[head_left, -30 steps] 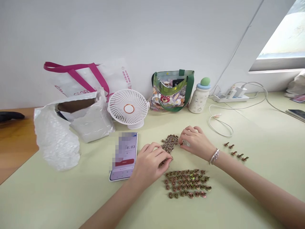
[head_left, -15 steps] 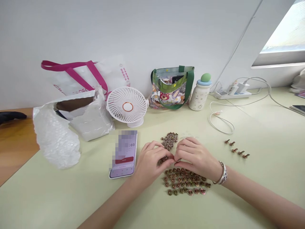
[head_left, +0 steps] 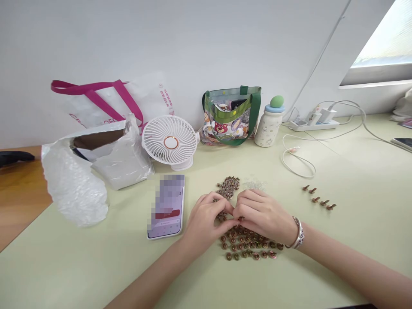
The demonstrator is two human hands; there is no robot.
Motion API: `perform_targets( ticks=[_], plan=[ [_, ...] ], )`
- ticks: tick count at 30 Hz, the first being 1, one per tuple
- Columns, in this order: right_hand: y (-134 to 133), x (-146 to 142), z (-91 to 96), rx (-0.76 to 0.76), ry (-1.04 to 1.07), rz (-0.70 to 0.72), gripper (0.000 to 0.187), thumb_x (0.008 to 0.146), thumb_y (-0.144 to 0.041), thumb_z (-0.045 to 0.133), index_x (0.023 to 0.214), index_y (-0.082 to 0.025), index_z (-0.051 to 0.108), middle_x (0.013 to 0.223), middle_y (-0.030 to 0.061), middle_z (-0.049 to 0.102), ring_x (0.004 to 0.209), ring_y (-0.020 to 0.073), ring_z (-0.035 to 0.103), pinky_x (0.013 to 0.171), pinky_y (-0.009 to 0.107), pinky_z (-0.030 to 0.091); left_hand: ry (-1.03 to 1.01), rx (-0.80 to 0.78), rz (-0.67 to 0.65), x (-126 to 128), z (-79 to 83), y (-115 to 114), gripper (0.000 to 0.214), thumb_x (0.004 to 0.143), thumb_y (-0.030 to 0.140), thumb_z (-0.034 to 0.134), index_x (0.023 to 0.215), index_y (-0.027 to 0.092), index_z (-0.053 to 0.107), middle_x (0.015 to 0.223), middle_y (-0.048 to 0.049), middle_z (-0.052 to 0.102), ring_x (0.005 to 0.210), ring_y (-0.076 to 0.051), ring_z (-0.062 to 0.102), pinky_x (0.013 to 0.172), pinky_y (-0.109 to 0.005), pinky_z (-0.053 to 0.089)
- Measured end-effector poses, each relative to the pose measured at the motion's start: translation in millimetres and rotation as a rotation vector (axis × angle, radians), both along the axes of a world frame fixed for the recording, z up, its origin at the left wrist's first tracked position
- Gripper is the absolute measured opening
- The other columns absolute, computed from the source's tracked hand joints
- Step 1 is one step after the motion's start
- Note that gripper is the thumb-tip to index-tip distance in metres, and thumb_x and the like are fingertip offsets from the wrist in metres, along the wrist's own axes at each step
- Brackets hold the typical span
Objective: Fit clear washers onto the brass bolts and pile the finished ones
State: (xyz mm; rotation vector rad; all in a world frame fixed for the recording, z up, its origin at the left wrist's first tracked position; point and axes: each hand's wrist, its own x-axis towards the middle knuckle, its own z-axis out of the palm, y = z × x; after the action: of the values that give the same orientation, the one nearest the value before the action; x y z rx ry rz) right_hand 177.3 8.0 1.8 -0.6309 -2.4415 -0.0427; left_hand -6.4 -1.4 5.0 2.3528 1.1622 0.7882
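My left hand and my right hand meet fingertip to fingertip over the pale green table. Both have their fingers curled and pinched together around a small brass-coloured part that I cannot make out. Just beyond the fingertips lies a loose heap of small brass fasteners, with a few clear bits beside it. Under and in front of my hands, more such fasteners are laid out in rows. A silver bracelet sits on my right wrist.
A phone lies left of my hands. Behind it stand a white desk fan, plastic bags, a green cartoon tote and a white bottle. Several assembled fasteners lie at right, near a cable and power strip.
My right hand came back from the loose heap toward me and joined my left hand above the rows. The view shifted slightly.
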Motion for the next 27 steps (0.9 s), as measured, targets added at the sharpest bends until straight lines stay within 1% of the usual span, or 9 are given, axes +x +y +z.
perform_targets(
  ticks=[2, 5, 9, 11, 13, 16, 21, 24, 27],
  plan=[
    [-0.9, -0.4, 0.8, -0.020, 0.005, -0.002, 0.014, 0.089, -0.015, 0.041, 0.078, -0.018, 0.049, 0.071, 0.0014, 0.056, 0.073, 0.0149, 0.049, 0.065, 0.028, 0.038, -0.018, 0.023, 0.010, 0.2, -0.8, -1.2, 0.014, 0.072, 0.018, 0.066, 0.074, 0.021, 0.052, 0.080, 0.0043, 0.059, 0.084, -0.014, 0.053, 0.078, -0.029, 0.038],
    [-2.4, 0.3, 2.7, -0.117, 0.035, -0.033, 0.005, 0.087, -0.021, 0.047, 0.084, -0.019, 0.049, 0.078, 0.0023, 0.058, 0.079, 0.0165, 0.050, 0.070, 0.030, 0.039, -0.051, 0.093, 0.034, -1.3, -2.9, -1.6, 0.012, 0.073, 0.015, 0.061, 0.075, 0.020, 0.051, 0.080, 0.0033, 0.059, 0.084, -0.015, 0.053, 0.076, -0.029, 0.039],
    [-1.8, 3.8, 4.9, -0.303, 0.087, -0.101, 0.015, 0.085, -0.031, 0.052, 0.091, -0.018, 0.049, 0.089, 0.0054, 0.059, 0.087, 0.0191, 0.049, 0.074, 0.033, 0.041, -0.080, 0.151, 0.045, -3.9, -5.2, 0.1, 0.008, 0.076, 0.016, 0.058, 0.078, 0.021, 0.051, 0.079, 0.0037, 0.060, 0.084, -0.015, 0.053, 0.075, -0.029, 0.039],
    [-0.2, 5.5, 4.9, -0.366, 0.081, -0.106, 0.012, 0.086, -0.030, 0.050, 0.091, -0.019, 0.051, 0.090, 0.0054, 0.060, 0.089, 0.0197, 0.049, 0.075, 0.034, 0.041, -0.073, 0.171, 0.051, -4.6, -5.8, 0.8, 0.008, 0.077, 0.017, 0.058, 0.079, 0.021, 0.051, 0.079, 0.0039, 0.061, 0.086, -0.015, 0.053, 0.076, -0.029, 0.039],
    [1.5, 6.4, 4.4, -0.397, 0.077, -0.103, 0.010, 0.088, -0.028, 0.048, 0.088, -0.019, 0.053, 0.088, 0.0047, 0.061, 0.089, 0.0197, 0.049, 0.076, 0.035, 0.041, -0.063, 0.192, 0.062, -4.8, -6.1, 1.1, 0.008, 0.078, 0.018, 0.059, 0.080, 0.021, 0.052, 0.079, 0.0039, 0.061, 0.085, -0.015, 0.053, 0.075, -0.029, 0.039],
    [2.7, 6.5, 3.4, -0.395, 0.096, -0.118, 0.009, 0.087, -0.027, 0.050, 0.085, -0.020, 0.055, 0.083, 0.0040, 0.062, 0.086, 0.0193, 0.050, 0.075, 0.034, 0.042, -0.033, 0.182, 0.074, -5.3, -6.4, 1.3, 0.005, 0.080, 0.022, 0.058, 0.081, 0.022, 0.053, 0.081, 0.0034, 0.061, 0.085, -0.015, 0.053, 0.074, -0.030, 0.039],
    [2.6, 6.6, 2.2, -0.330, 0.123, -0.126, 0.006, 0.084, -0.026, 0.055, 0.086, -0.020, 0.057, 0.082, 0.0022, 0.064, 0.084, 0.0176, 0.052, 0.074, 0.033, 0.042, -0.002, 0.130, 0.091, -5.5, -6.3, 1.9, 0.009, 0.083, 0.030, 0.056, 0.080, 0.022, 0.053, 0.081, 0.0032, 0.061, 0.083, -0.016, 0.053, 0.073, -0.031, 0.038],
    [2.6, 7.0, 0.4, -0.259, 0.129, -0.138, 0.005, 0.082, -0.024, 0.057, 0.084, -0.020, 0.056, 0.078, 0.0005, 0.063, 0.081, 0.0159, 0.053, 0.073, 0.031, 0.041, 0.007, 0.083, 0.100, -4.4, -5.4, 1.9, 0.009, 0.083, 0.029, 0.055, 0.080, 0.022, 0.052, 0.080, 0.0033, 0.059, 0.082, -0.016, 0.053, 0.073, -0.031, 0.038],
    [2.5, 6.8, -1.4, -0.129, 0.115, -0.159, 0.002, 0.083, -0.021, 0.055, 0.082, -0.020, 0.054, 0.075, -0.0004, 0.062, 0.080, 0.0148, 0.053, 0.072, 0.029, 0.040, 0.012, 0.042, 0.115, -3.4, -4.0, 1.7, 0.008, 0.083, 0.028, 0.054, 0.079, 0.022, 0.051, 0.081, 0.0031, 0.058, 0.081, -0.016, 0.052, 0.073, -0.031, 0.038]
  ],
)
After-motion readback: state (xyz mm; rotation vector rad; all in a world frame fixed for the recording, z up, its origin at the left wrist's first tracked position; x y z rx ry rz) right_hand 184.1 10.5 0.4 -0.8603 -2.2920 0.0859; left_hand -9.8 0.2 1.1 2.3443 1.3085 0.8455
